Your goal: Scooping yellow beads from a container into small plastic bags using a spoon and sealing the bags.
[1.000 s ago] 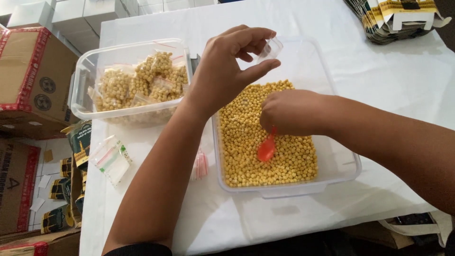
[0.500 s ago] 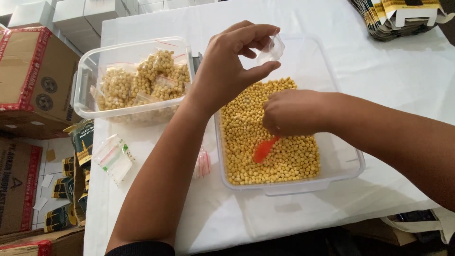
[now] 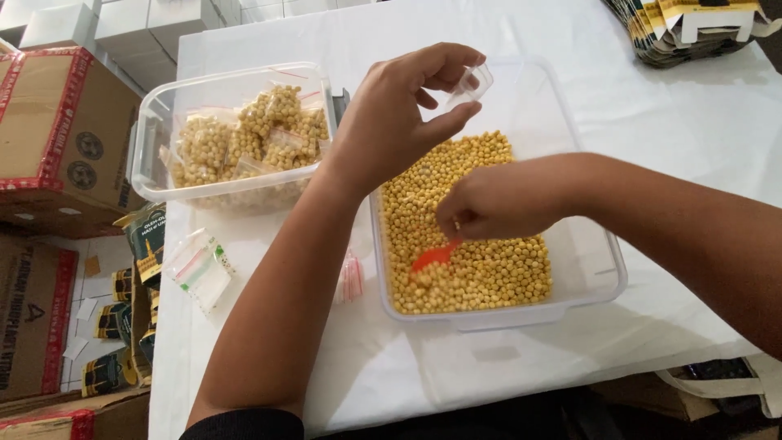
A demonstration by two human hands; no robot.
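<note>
I see my right hand (image 3: 489, 200) closed on an orange spoon (image 3: 430, 257), its bowl dug into the yellow beans (image 3: 481, 269) near the tub's (image 3: 599, 285) front wall. Above the tub's far half, my left hand (image 3: 399, 122) pinches what looks like a small clear bag (image 3: 471, 85). Left of the tub stands a bin (image 3: 147, 155) of filled bags, all on the tabletop (image 3: 652, 138).

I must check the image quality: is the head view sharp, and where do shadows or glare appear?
Head view: mostly sharp; the orange spoon looks slightly smeared; soft shadow lies on the white tablecloth under the left arm; the cloth's far part is bright, nearly washed out.
</note>
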